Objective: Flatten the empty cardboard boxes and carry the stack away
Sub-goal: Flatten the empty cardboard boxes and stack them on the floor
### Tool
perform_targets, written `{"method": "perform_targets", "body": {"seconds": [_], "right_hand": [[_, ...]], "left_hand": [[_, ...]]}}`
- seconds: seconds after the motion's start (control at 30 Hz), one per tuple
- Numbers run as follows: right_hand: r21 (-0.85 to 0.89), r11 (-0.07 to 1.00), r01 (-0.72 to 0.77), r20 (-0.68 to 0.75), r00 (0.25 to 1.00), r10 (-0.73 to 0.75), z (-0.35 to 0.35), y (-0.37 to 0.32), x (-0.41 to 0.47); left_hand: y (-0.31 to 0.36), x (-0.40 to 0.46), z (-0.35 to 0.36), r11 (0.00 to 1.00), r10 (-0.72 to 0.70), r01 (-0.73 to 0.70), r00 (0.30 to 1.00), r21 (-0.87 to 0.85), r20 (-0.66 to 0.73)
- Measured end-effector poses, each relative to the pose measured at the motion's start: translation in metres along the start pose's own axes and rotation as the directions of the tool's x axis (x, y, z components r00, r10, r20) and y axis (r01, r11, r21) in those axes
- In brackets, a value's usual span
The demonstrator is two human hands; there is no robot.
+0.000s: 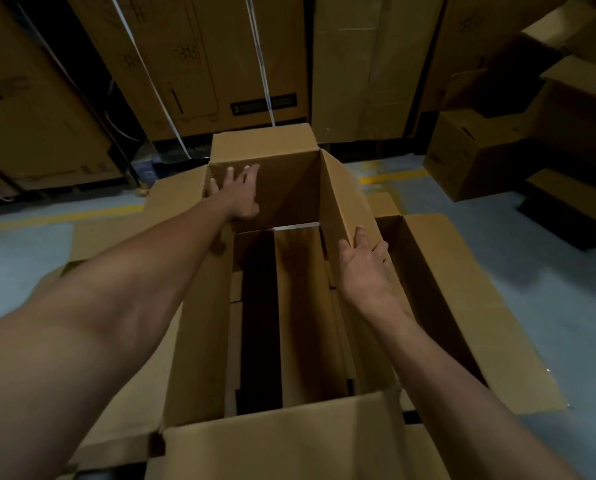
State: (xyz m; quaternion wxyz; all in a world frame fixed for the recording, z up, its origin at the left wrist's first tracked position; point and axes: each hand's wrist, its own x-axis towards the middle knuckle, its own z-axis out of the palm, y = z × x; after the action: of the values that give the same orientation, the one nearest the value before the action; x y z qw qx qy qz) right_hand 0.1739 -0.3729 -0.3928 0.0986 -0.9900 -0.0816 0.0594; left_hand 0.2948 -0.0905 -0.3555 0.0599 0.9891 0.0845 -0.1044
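A long open cardboard box (199,334) lies in front of me with its flaps spread out. Upright cardboard dividers (307,306) stand inside it. A smaller open box (289,174) stands tilted at the far end. My left hand (237,195) presses flat against that box's far inner wall, fingers straight. My right hand (362,261) holds the lower edge of its right side panel (341,202), fingers curled over the edge.
Flattened cardboard (109,233) lies on the grey floor to the left. Tall strapped cartons (199,64) line the back wall. Several stacked boxes (469,154) stand at the right. A yellow floor line (57,218) runs across.
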Motion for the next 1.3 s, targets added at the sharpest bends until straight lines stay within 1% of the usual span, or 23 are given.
{"method": "perform_targets", "body": {"seconds": [0.1, 0.17, 0.27, 0.33, 0.43, 0.5, 0.57, 0.63, 0.73, 0.8, 0.93, 1.03, 1.13, 1.23, 1.3], "right_hand": [[-0.026, 1.0, 0.01, -0.017, 1.0, -0.01, -0.007, -0.001, -0.006], [-0.041, 0.999, 0.023, -0.053, 0.998, -0.025, -0.012, -0.001, -0.012], [-0.036, 0.999, 0.02, -0.11, 0.994, -0.024, -0.019, 0.0, -0.023], [-0.031, 0.999, 0.027, -0.093, 0.995, -0.03, -0.023, -0.002, -0.033], [-0.018, 0.999, 0.034, -0.028, 0.999, -0.035, -0.026, -0.003, -0.052], [0.023, 1.0, 0.002, -0.014, 1.0, -0.002, -0.026, -0.001, -0.067], [0.06, 0.997, -0.046, 0.025, 0.999, 0.045, -0.03, 0.003, -0.082], [0.061, 0.992, -0.106, 0.085, 0.991, 0.101, -0.038, 0.008, -0.097], [0.036, 0.987, -0.157, 0.096, 0.984, 0.152, -0.039, 0.014, -0.115], [0.049, 0.981, -0.189, 0.079, 0.98, 0.185, -0.035, 0.015, -0.121], [0.179, 0.964, -0.197, 0.097, 0.979, 0.182, -0.033, 0.009, -0.125], [0.305, 0.939, -0.158, 0.102, 0.986, 0.133, -0.041, 0.008, -0.122], [0.392, 0.912, -0.124, 0.118, 0.989, 0.084, -0.063, 0.009, -0.117], [0.423, 0.902, -0.087, 0.115, 0.993, 0.042, -0.085, 0.009, -0.115], [0.473, 0.878, -0.075, 0.11, 0.994, 0.026, -0.094, 0.011, -0.116]], "left_hand": [[-0.014, -0.046, 0.004, 0.998, -0.057, 0.055, 0.996, -0.025, -0.071], [-0.025, -0.079, 0.008, 0.994, -0.093, 0.089, 0.994, -0.061, -0.063], [-0.038, -0.127, 0.012, 0.986, -0.09, 0.084, 0.995, -0.142, -0.034], [-0.044, -0.159, 0.017, 0.981, -0.078, 0.075, 0.997, -0.181, -0.013], [-0.044, -0.21, 0.035, 0.988, -0.075, 0.078, 0.997, -0.135, 0.029], [-0.039, -0.243, 0.047, 0.986, -0.1, 0.105, 0.994, -0.126, 0.041], [-0.031, -0.278, 0.055, 0.974, -0.147, 0.15, 0.989, -0.17, 0.029], [-0.026, -0.307, 0.067, 0.949, -0.216, 0.214, 0.976, -0.232, 0.02], [-0.023, -0.342, 0.079, 0.868, -0.372, 0.38, 0.924, -0.319, 0.089], [-0.019, -0.356, 0.079, 0.819, -0.442, 0.45, 0.89, -0.355, 0.111], [-0.018, -0.359, 0.077, 0.805, -0.43, 0.426, 0.899, -0.414, 0.088], [-0.015, -0.355, 0.065, 0.746, -0.452, 0.417, 0.89, -0.519, 0.066], [-0.01, -0.354, 0.043, 0.74, -0.457, 0.401, 0.889, -0.54, 0.034], [-0.01, -0.347, 0.018, 0.749, -0.456, 0.385, 0.89, -0.539, 0.001], [-0.008, -0.345, 0.0, 0.763, -0.459, 0.379, 0.888, -0.523, -0.027]]}}
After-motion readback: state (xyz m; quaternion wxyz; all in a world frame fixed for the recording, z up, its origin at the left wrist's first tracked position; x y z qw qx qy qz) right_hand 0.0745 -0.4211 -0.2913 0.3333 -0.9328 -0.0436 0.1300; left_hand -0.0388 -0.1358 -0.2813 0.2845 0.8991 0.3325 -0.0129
